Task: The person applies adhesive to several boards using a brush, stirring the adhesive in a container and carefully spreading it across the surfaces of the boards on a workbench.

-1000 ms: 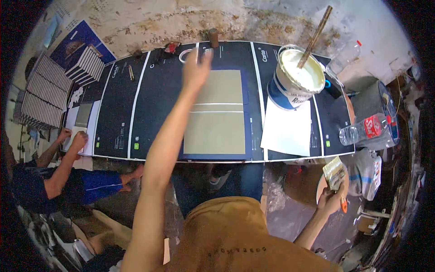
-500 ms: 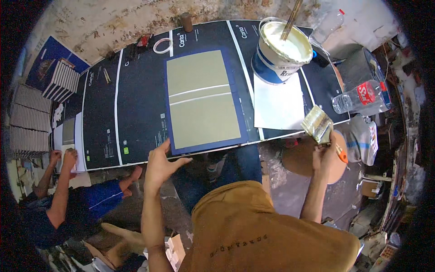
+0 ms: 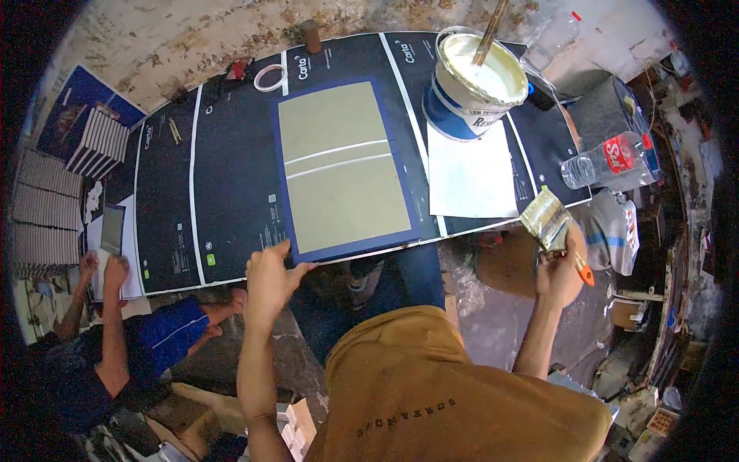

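Observation:
My left hand [image 3: 269, 279] is at the near left corner of a blue cover sheet [image 3: 289, 169], thumb and fingers apart, fingertips by the corner and the table's edge. On the sheet lie two greyish-beige boards [image 3: 350, 204] with narrow strips between them. My right hand [image 3: 556, 266] grips a wide flat paintbrush [image 3: 546, 219], its orange-tipped handle pointing down and its pale, coated bristles up. The brush is held off the table's near right edge. Behind it stands a white and blue bucket [image 3: 450, 112] of creamy paste, with a stick [image 3: 491, 35] leaning in it.
White paper [image 3: 471, 181] lies partly under the bucket on the black-covered table [image 3: 235, 177]. A tape roll [image 3: 271, 78] sits at the back; a clear bottle [image 3: 608, 160] lies right. Stacked books [image 3: 48, 200] stand far left, beside a co-worker's hands [image 3: 114, 271] on a small grey board.
My left hand has come closer to the sheet's corner, its thumb drawn in. The brush has shifted slightly right and down. The co-worker's hands have moved nearer their body.

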